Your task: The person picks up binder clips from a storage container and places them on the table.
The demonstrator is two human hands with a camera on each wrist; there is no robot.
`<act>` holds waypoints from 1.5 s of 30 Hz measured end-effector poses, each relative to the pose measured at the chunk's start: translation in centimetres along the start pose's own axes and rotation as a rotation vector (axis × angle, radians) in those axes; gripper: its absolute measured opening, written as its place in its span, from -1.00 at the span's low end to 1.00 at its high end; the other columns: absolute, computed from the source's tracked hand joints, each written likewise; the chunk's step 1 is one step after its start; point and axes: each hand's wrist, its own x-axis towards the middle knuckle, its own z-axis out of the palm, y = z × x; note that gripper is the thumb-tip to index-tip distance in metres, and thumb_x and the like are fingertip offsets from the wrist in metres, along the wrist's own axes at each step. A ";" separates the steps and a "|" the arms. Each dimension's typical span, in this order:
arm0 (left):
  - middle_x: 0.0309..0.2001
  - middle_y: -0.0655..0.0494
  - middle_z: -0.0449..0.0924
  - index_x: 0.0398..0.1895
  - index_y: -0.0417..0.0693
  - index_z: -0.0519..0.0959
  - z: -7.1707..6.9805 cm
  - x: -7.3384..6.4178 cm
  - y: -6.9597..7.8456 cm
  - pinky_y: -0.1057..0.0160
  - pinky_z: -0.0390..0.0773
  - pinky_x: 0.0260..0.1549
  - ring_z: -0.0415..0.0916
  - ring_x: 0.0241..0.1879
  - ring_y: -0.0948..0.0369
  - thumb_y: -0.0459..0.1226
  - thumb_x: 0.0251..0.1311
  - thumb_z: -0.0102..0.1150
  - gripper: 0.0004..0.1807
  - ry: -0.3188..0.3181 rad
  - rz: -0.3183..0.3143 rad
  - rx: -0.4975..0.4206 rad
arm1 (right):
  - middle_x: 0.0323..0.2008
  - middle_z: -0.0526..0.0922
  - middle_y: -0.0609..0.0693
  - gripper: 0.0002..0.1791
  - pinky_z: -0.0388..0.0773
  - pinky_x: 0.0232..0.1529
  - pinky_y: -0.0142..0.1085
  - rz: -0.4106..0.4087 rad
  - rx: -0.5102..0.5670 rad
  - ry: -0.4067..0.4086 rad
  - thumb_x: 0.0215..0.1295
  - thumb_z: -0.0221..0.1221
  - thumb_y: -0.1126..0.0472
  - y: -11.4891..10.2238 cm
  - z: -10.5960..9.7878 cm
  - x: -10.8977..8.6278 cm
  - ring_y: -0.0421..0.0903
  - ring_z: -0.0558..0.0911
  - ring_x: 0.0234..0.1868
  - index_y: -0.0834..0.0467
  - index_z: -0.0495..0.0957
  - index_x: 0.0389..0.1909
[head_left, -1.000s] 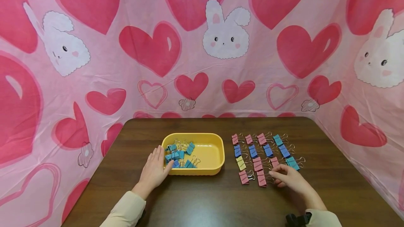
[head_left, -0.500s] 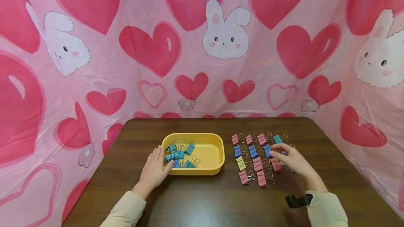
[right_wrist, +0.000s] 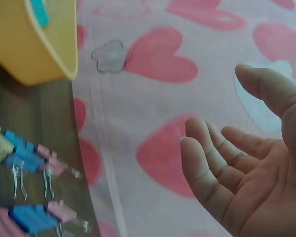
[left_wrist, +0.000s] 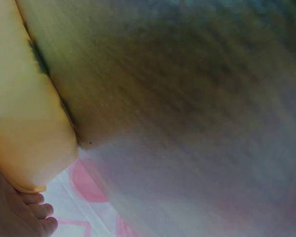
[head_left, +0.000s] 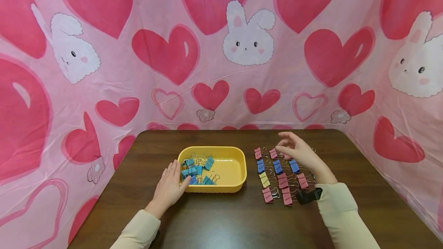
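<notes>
My left hand (head_left: 167,187) rests against the left side of a yellow tray (head_left: 216,189), fingers along its rim and thumb at the near edge. Teal binder clips (head_left: 209,163) lie heaped in the tray's left part, with a blue clip (head_left: 194,180) among them. My right hand (head_left: 301,155) hovers over the far end of the clip rows on the table, holding nothing; the right wrist view shows its fingers (right_wrist: 195,160) loosely bent and thumb apart. Those rows have pink clips (head_left: 287,196), blue clips (head_left: 278,167) and a yellow clip (head_left: 264,179). The right-hand column is mostly hidden by my hand and wrist.
A dark wooden table (head_left: 221,218) carries everything. Pink cloth (head_left: 159,68) printed with hearts and rabbits hangs behind and along both sides. A black strap (head_left: 309,196) on my right wrist sits over the near clips.
My right hand has moved away from the near clips, up and to the far side over the rows. My left hand and the tray stay in place.
</notes>
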 end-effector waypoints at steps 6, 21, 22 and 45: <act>0.35 -0.32 -0.02 0.34 -0.43 0.04 0.2 0.0 -0.1 -0.10 -0.08 0.25 -0.11 0.33 -0.18 0.07 0.25 -0.05 -0.16 0.006 0.003 0.001 | -0.19 0.53 0.20 -0.41 0.56 -0.35 -0.26 -0.038 -0.016 -0.042 0.25 0.16 0.19 -1.4 2.0 2.3 -0.03 0.58 -0.29 0.35 0.20 0.21; 0.36 -0.29 -0.02 0.35 -0.40 0.03 0.1 0.0 -0.1 -0.10 -0.07 0.25 -0.11 0.34 -0.16 0.09 0.24 -0.05 -0.15 -0.002 -0.018 -0.003 | -0.26 0.53 0.14 -0.45 0.57 -0.43 -0.23 -0.086 0.058 -0.155 0.22 0.19 0.24 -3.1 7.7 5.3 0.10 0.56 -0.35 0.32 0.26 0.18; 0.36 -0.29 -0.03 0.35 -0.40 0.03 0.1 0.0 -0.1 -0.10 -0.07 0.25 -0.12 0.34 -0.16 0.09 0.24 -0.05 -0.15 -0.004 -0.019 -0.004 | -0.26 0.53 0.14 -0.45 0.57 -0.43 -0.23 -0.090 0.059 -0.165 0.21 0.20 0.25 -3.1 8.1 5.5 0.13 0.55 -0.35 0.32 0.26 0.18; 0.36 -0.29 -0.01 0.34 -0.41 0.05 0.1 0.0 0.0 -0.09 -0.08 0.25 -0.09 0.33 -0.16 0.08 0.24 -0.05 -0.15 0.006 -0.010 0.000 | -0.29 0.48 0.08 -0.54 0.58 -0.42 -0.17 -0.044 0.117 -0.332 0.19 0.20 0.29 -1.3 15.8 6.0 0.06 0.57 -0.39 0.29 0.34 0.11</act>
